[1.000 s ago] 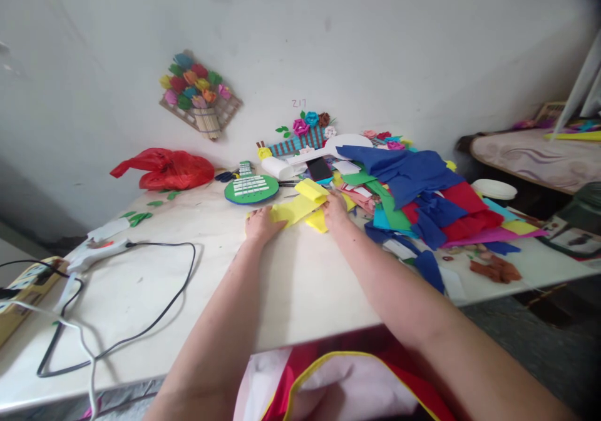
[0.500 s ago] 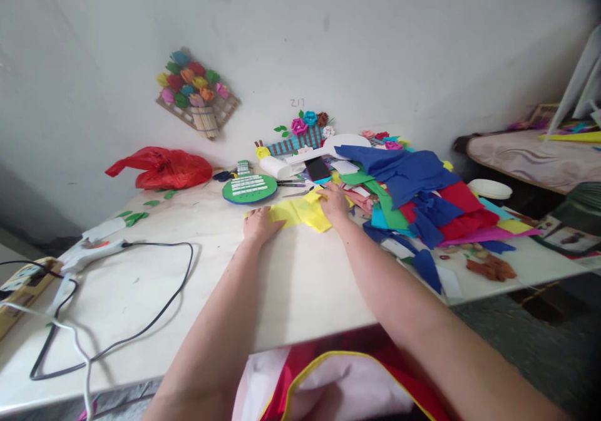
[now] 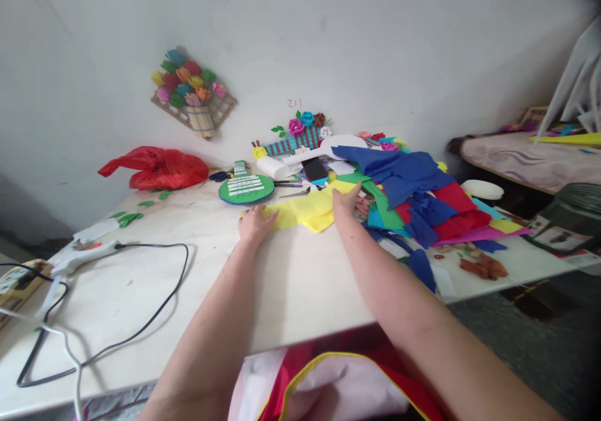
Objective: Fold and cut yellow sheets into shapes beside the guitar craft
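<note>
A strip of yellow crepe paper (image 3: 300, 210) stretches between my two hands, just above or on the white table. My left hand (image 3: 256, 223) grips its left end, with the thumb lying along the near side. Its right end is in my right hand (image 3: 345, 203), which lifts it a little; the fingers behind the paper are partly hidden. A loose yellow flap hangs down beside the right hand. Just beyond the left hand lies a green guitar-shaped craft piece (image 3: 246, 189) with white strips on it.
To the right is a heap of blue crepe paper (image 3: 397, 173) with red and green sheets. A phone (image 3: 314, 170) lies behind the hands. At left are a red plastic bag (image 3: 162, 167), a white glue gun (image 3: 87, 258) and its looping black cord (image 3: 184, 277). A glass jar (image 3: 566, 217) stands far right.
My right hand has drawn the yellow crepe paper's bunched right end out to the right and up, so the strip is longer and flatter. The left hand stays at its end.
</note>
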